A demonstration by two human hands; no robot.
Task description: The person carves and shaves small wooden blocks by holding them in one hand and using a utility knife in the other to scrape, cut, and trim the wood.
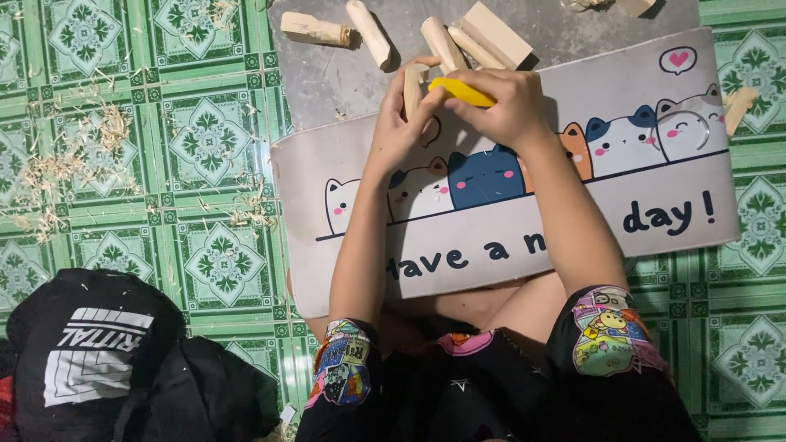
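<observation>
My left hand (401,123) grips a short pale wooden stick (413,84) upright over the far edge of a grey mat with cartoon cats (573,221). My right hand (499,106) is closed around a yellow-handled tool (460,91) whose tip rests against the stick. Both hands meet above the mat, in front of my knees. The tool's blade is hidden between the hands.
Several cut wooden sticks and blocks (446,37) lie on a grey sheet (327,78) beyond the mat. Wood shavings (74,164) are scattered on the green patterned tile floor at left. A black bag (106,352) sits at lower left. One wood piece (739,106) lies at right.
</observation>
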